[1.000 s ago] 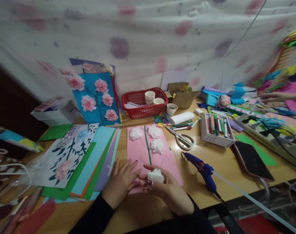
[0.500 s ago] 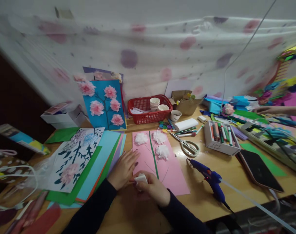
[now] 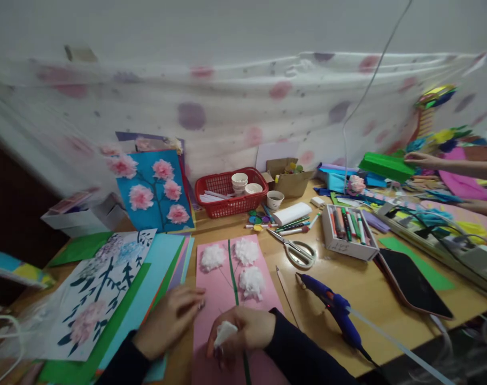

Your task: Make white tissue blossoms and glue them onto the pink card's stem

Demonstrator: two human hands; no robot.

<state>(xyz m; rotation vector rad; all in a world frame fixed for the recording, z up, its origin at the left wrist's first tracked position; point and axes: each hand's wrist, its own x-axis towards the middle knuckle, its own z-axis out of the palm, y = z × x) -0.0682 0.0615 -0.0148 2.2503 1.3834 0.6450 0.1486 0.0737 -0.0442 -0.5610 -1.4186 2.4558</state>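
A piece of white tissue paper (image 3: 226, 333) is pinched in the fingers of my right hand (image 3: 252, 327), above the lower half of a pink sheet (image 3: 211, 342). That sheet carries a green stem (image 3: 232, 272), thin drawn branches and white tissue flowers, one of them on the left (image 3: 213, 258) and two on the right (image 3: 251, 282). At the sheet's left edge, my left hand (image 3: 173, 320) hovers with its fingers loosely stretched and holds nothing. A blue glue gun (image 3: 331, 307) and a thin pencil-like stick (image 3: 286, 294) lie to the right of the sheet.
Scissors (image 3: 297, 250), a box of markers (image 3: 349, 235) and a phone (image 3: 415, 280) lie on the right. A red basket (image 3: 231, 206) stands behind, near a blue flower picture (image 3: 155, 187). Coloured sheets (image 3: 141, 299) spread leftward. Another person's hand (image 3: 422, 160) holds green paper (image 3: 387, 166).
My right hand has moved the tissue paper over the pink sheet; my left hand has drawn away from it. The view has shifted. The other person's hand now holds up the green paper.
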